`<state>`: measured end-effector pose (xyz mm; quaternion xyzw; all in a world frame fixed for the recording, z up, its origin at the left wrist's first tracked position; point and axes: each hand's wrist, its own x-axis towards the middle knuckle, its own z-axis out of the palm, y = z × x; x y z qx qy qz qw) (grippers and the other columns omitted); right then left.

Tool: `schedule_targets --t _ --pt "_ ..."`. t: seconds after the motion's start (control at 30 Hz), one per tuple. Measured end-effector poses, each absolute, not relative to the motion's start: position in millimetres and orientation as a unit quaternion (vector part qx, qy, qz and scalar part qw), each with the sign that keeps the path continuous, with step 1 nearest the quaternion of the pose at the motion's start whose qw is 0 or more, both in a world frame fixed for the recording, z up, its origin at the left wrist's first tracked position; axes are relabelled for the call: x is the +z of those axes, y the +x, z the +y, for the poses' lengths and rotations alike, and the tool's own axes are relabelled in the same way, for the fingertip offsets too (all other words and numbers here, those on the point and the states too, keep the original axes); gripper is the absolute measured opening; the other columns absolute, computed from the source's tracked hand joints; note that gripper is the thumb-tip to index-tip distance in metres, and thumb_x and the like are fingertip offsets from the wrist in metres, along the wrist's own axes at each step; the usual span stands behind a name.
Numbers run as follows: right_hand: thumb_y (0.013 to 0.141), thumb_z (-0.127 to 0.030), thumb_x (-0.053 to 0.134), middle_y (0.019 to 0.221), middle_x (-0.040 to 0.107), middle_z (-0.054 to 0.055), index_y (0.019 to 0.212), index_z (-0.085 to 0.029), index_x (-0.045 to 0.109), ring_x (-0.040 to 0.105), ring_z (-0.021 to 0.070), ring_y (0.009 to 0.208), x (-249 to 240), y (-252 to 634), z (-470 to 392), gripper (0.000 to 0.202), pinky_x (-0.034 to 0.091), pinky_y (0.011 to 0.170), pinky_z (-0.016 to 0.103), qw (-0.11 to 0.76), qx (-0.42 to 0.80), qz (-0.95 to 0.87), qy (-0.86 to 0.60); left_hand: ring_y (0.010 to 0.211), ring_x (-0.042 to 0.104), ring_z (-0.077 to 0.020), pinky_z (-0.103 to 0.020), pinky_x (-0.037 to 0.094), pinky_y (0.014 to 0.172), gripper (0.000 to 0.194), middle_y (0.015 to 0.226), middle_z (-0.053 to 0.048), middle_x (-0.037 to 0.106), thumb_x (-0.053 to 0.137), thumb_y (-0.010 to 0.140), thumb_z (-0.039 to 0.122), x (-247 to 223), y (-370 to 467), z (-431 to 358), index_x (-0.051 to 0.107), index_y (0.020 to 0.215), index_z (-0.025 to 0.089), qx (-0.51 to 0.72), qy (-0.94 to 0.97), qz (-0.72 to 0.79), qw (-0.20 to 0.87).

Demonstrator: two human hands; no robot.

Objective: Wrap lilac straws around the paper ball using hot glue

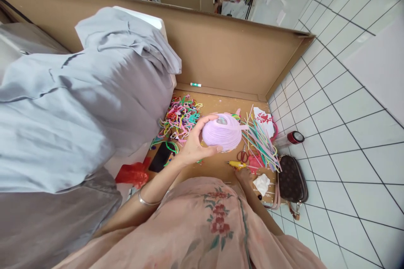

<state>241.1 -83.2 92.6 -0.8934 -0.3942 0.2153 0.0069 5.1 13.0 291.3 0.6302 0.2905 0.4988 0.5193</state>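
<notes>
A round lilac coiled piece (pixel 222 135) with a small opening at its top is held up over the table by my left hand (pixel 195 145), thumb below and fingers behind it. Low by the table's near edge, my right hand (pixel 244 175) is closed at the rear of a yellow glue gun (pixel 237 164), whose nozzle points left. Red-handled scissors (pixel 243 155) lie just beyond the glue gun. Beside them is a pink-red piece (pixel 255 163). Long pastel strips (pixel 263 145) are spread to the right of the lilac piece.
Coloured scraps (pixel 181 117) pile up at the left, near a black phone (pixel 160 156). Crumpled tissue (pixel 261 184), a brown bag (pixel 292 178) and a red-lidded bottle (pixel 295 137) are at the right. A cardboard wall (pixel 227 56) stands behind; grey cloth (pixel 126 88) bulges at left.
</notes>
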Motion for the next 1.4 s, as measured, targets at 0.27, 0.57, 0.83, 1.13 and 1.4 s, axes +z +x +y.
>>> schedule_targets --t 0.27,0.57,0.83,1.13,1.4 --pt "0.095 -0.043 0.057 0.106 0.072 0.012 0.125 -0.012 0.062 0.068 0.0242 0.097 208 240 -65 0.044 0.058 0.088 0.040 0.331 0.239 -0.478 -0.778 0.145 0.047 -0.0353 -0.056 0.035 0.120 0.069 0.149 -0.016 0.054 0.083 0.066 0.032 309 17 11 0.054 0.128 0.023 0.483 0.700 0.290 0.439" --pt "0.089 -0.037 0.070 0.092 0.074 0.005 0.098 -0.024 0.073 0.066 0.0175 0.074 349 180 -69 0.016 0.056 0.070 0.035 0.590 0.174 -0.549 -0.566 0.143 0.049 -0.0360 -0.058 0.038 0.118 0.069 0.149 -0.017 0.052 0.076 0.064 0.017 314 23 7 0.054 0.128 0.024 0.473 0.743 0.286 0.377" --pt "0.084 -0.045 0.070 0.076 0.071 0.002 0.084 -0.021 0.070 0.063 0.0160 0.070 359 181 -49 0.024 0.054 0.067 0.030 0.597 0.263 -0.493 -0.575 0.144 0.047 -0.0376 -0.059 0.038 0.119 0.072 0.152 -0.016 0.049 0.076 0.061 0.018 312 14 2 0.054 0.130 0.024 0.460 0.744 0.299 0.381" --pt "0.084 -0.047 0.068 0.087 0.071 0.004 0.084 -0.022 0.065 0.064 0.0182 0.084 362 190 -39 0.026 0.052 0.077 0.032 0.573 0.315 -0.506 -0.562 0.146 0.044 -0.0379 -0.060 0.034 0.121 0.073 0.154 -0.016 0.047 0.081 0.063 0.024 313 15 0 0.054 0.131 0.025 0.464 0.749 0.266 0.391" --pt "0.084 -0.048 0.066 0.090 0.070 0.004 0.084 -0.022 0.062 0.063 0.0175 0.084 361 190 -41 0.026 0.051 0.074 0.030 0.551 0.324 -0.524 -0.563 0.148 0.041 -0.0390 -0.060 0.033 0.121 0.074 0.152 -0.015 0.050 0.081 0.061 0.023 315 12 -5 0.055 0.130 0.025 0.438 0.751 0.292 0.398"
